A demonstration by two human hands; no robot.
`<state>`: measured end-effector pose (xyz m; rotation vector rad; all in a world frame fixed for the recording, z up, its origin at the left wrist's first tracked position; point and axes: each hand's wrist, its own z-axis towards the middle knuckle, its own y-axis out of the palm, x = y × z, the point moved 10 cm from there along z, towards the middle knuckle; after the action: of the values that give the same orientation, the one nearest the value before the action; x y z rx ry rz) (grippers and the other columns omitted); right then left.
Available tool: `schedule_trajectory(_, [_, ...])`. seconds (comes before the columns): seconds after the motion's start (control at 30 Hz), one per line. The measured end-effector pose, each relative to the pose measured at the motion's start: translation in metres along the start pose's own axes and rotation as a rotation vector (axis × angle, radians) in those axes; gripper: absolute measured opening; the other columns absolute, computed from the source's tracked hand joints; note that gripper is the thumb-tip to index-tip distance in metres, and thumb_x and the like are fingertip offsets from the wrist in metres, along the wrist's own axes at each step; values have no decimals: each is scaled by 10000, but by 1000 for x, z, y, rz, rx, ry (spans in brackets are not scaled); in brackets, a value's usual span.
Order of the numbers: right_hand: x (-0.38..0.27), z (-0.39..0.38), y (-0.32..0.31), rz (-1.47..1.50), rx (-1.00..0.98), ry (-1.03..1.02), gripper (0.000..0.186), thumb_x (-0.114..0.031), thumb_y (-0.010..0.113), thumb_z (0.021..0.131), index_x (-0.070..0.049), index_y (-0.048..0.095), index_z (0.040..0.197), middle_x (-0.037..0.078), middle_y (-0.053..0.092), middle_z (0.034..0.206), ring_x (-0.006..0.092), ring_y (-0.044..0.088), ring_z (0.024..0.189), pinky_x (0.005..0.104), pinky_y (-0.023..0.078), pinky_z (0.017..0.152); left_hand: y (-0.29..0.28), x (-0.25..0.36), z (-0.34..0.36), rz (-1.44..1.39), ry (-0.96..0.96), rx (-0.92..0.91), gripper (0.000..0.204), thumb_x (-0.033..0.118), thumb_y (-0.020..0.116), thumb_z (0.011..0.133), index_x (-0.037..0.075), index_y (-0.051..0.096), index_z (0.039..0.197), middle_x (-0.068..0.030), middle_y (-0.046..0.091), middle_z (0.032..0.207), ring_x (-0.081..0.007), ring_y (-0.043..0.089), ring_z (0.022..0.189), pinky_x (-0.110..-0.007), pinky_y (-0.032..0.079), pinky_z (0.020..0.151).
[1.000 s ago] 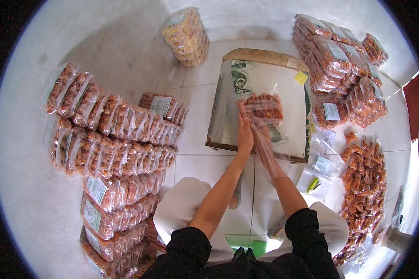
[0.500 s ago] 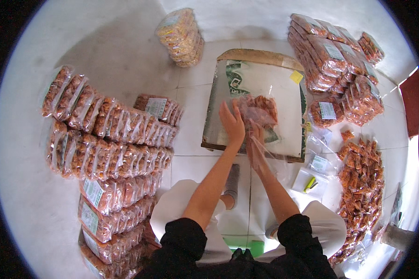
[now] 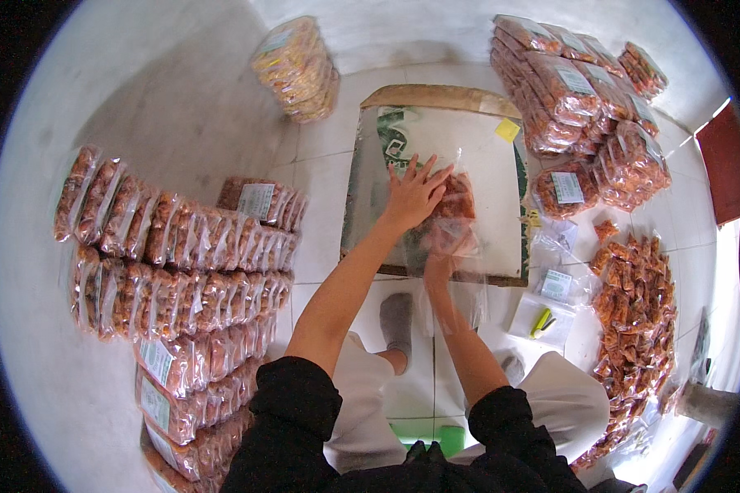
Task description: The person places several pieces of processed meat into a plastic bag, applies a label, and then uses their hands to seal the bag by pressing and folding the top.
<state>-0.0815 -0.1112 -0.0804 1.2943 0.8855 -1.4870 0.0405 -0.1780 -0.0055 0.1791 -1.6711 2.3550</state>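
Note:
In front of me stands a low box (image 3: 493,164) with a white top, green print and a brown edge at the back. On it lies a clear plastic bag (image 3: 473,283) with reddish-brown snack packets (image 3: 459,197) in its far part. My left hand (image 3: 415,197) spreads its fingers at the left side of the packets, fingertips touching the bag. Reaching into the bag's near end, my right hand (image 3: 446,240) is seen through the plastic against the packets; its fingers are blurred and partly hidden.
Bagged snack packs (image 3: 181,234) form tall rows at the left. More filled bags (image 3: 567,86) are stacked at the back right, above a heap of loose packets (image 3: 637,316). A yellow-green cutter (image 3: 541,323) lies on a white tray (image 3: 563,329). Yellowish packs (image 3: 294,70) stand far left.
My left hand has opened out and spread beside the packets. My right hand has moved into the bag, and the bag now lies straighter toward me. The whole view has shifted slightly.

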Motion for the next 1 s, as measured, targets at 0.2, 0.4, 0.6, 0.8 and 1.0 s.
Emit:
schedule_trajectory(0.2, [16, 33, 20, -43, -217, -162, 516, -75, 560, 793, -32, 358, 1267, 134, 279, 1211, 230, 377, 1063, 344, 370, 912, 14, 20, -4, 83, 165, -73, 430, 390, 413, 870, 423, 327, 1290, -34, 226, 1414, -394, 205, 1269, -721, 108, 899])
schedule_trajectory(0.4, [-30, 14, -4, -285, -124, -48, 601, -12, 562, 764, -23, 301, 1305, 139, 301, 1172, 267, 368, 1080, 364, 298, 960, 8, 11, 2, 89, 37, -99, 435, 392, 409, 868, 397, 334, 1296, -26, 163, 1433, -404, 120, 1290, -720, 75, 917])
schedule_trajectory(0.6, [-21, 32, -1, -442, -131, -309, 684, -67, 604, 779, -25, 212, 1338, 188, 244, 1332, 317, 282, 1216, 364, 263, 993, 19, 46, 15, -25, 177, -93, 439, 458, 444, 832, 378, 397, 1261, -30, 212, 1419, -403, 90, 1297, -749, 55, 883])
schedule_trajectory(0.8, [-27, 48, 29, -231, -337, -270, 575, -232, 437, 889, 3, 168, 1340, 211, 251, 1339, 346, 283, 1221, 403, 260, 993, 21, 53, 6, 19, 290, -163, 385, 461, 438, 834, 357, 471, 1204, 13, 210, 1422, -375, 60, 1313, -774, 46, 849])
schedule_trajectory(1.0, [-42, 24, 17, -650, -697, -506, 584, -124, 488, 824, -8, 219, 1329, 201, 229, 1362, 369, 293, 1216, 391, 242, 1029, 29, 51, -2, 95, 351, -134, 413, 329, 488, 835, 341, 423, 1243, -1, 226, 1413, -342, 90, 1317, -764, 77, 860])
